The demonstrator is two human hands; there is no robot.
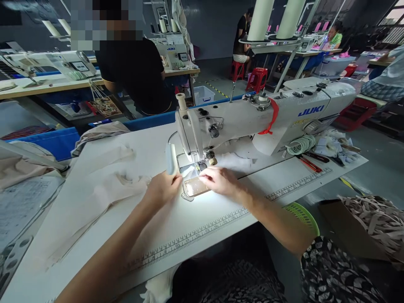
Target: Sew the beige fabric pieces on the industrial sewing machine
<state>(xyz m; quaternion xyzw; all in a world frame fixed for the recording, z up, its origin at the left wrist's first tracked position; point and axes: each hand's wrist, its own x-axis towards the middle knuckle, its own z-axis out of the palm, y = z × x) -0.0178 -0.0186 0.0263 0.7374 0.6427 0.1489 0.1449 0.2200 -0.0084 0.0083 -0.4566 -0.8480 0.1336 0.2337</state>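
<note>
A white JUKI sewing machine [268,115] stands on a white table [78,235]. Its needle and presser foot [197,166] sit over a lit patch of pale fabric [192,185]. My left hand [164,187] pinches that fabric just left of the foot, fingers closed. My right hand [219,180] presses on the fabric just right of the foot, fingers curled together on the cloth. A long beige fabric piece [104,193] trails from under my left hand toward the table's left side.
A ruler strip [205,229] runs along the table's front. Red-handled scissors [311,164], a coil of cord [301,145] and scraps lie at right. A green basket [303,214] and a box of beige strips [375,221] stand lower right. Another person sits opposite; more workers are far back.
</note>
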